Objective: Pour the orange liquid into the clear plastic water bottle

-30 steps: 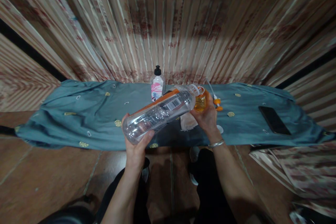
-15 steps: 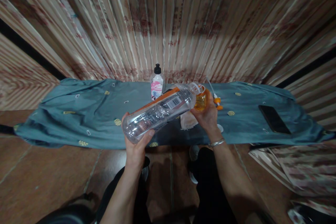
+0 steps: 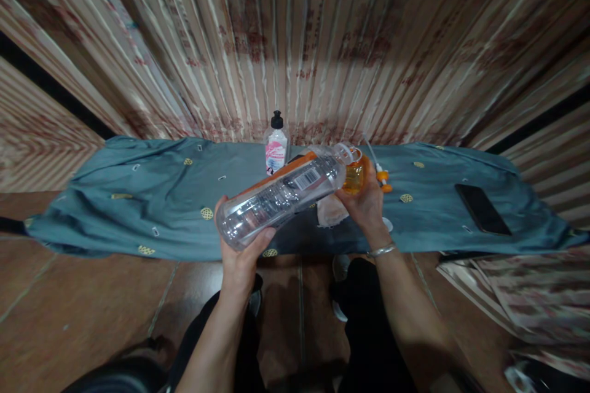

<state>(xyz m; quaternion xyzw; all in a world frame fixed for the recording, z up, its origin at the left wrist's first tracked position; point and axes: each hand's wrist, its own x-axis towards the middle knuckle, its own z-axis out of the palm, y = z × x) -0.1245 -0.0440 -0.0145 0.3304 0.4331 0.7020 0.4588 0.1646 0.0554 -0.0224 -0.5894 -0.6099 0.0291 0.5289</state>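
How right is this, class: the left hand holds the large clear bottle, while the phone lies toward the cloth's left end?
Not quite: the head view shows the phone toward the right end of the cloth. The left hand does hold the large clear bottle.

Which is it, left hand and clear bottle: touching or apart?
Touching. The head view shows the left hand gripping the clear bottle at its base end, thumb against its side.
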